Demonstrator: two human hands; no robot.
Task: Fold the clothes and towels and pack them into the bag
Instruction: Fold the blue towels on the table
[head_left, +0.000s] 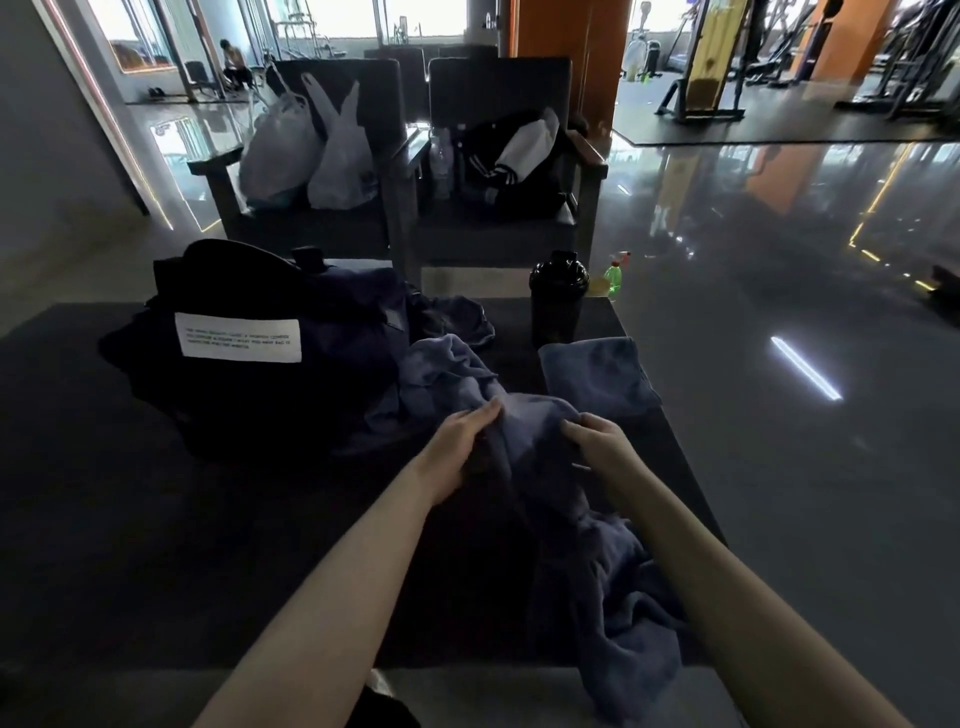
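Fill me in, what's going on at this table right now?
A person grips a crumpled blue-grey cloth with the left hand and right hand over a dark table; its lower end hangs off the near edge. It isn't folded yet. A folded towel lies just beyond the right hand, near a black shaker bottle. The black bag sits to the left.

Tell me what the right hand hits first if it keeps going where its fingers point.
The bunched blue towel it grips. The right hand points left, so past that hump it would likely meet the left hand. Depth between them is unclear.
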